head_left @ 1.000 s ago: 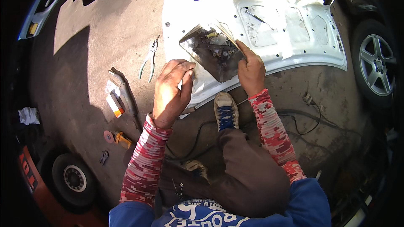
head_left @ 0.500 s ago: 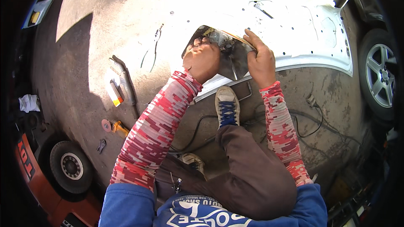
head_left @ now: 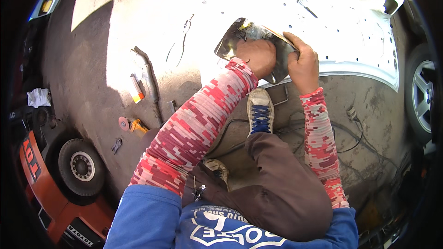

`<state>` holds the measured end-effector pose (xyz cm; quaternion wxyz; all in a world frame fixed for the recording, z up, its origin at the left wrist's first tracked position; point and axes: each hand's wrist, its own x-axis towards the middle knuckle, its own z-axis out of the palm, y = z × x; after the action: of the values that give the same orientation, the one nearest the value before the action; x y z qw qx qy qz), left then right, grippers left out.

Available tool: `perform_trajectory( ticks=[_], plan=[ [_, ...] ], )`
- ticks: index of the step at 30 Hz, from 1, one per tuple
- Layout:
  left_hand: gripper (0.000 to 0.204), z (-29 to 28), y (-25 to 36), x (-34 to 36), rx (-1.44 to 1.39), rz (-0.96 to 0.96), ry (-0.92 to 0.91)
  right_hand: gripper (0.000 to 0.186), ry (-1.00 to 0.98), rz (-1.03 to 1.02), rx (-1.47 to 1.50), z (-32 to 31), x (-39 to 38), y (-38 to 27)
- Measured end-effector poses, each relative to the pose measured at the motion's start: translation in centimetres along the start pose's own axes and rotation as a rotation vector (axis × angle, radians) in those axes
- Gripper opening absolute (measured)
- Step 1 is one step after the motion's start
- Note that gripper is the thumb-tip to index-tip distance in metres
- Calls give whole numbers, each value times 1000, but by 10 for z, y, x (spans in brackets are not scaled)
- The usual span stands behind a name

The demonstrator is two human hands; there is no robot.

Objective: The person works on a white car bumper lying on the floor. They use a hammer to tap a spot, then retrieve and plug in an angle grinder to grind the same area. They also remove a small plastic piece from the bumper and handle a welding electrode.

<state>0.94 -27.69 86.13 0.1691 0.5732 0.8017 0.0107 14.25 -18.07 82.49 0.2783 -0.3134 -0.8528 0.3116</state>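
Left grip point(head_left: 259, 56) is curled into a fist pushed inside the dark opening point(head_left: 240, 41) of the white panel point(head_left: 350, 32) lying on the floor point(head_left: 83, 64); whether it clasps anything in there I cannot tell. Right grip point(head_left: 302, 62), just beside it, is closed over the bent metal flap point(head_left: 279, 50) at the opening's edge, seemingly holding it back so the fist has room. Below them a blue-laced shoe point(head_left: 260, 110) rests by the panel edge, likely steadying the crouch, and well off beyond the left grip lie pliers point(head_left: 184, 30) and a long tool point(head_left: 150, 85).
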Motion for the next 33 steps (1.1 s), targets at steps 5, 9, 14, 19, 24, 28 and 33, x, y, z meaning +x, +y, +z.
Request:
perform_trajectory(
  ticks=[5,9,14,19,24,28,33],
  plan=[
    [36,8,-11,40,-124,-193,-240,49,-9,-8,12,0,-2,-4],
    [39,44,-43,75,-36,-204,-204,48,3,-79,-8,6,-8,-4],
    [44,117,-74,115,-102,-203,-81,47,26,-72,-47,20,-13,1],
    [48,117,-49,118,-172,-177,-221,47,65,-11,-10,22,-16,2],
    [47,91,-2,73,-244,-155,-360,53,3,127,45,16,-18,-3],
    [43,84,-5,66,-209,-156,-371,51,-25,82,73,21,-15,-4],
    [42,94,-7,65,-223,-169,-347,50,-33,98,52,21,-21,-4]
  ],
)
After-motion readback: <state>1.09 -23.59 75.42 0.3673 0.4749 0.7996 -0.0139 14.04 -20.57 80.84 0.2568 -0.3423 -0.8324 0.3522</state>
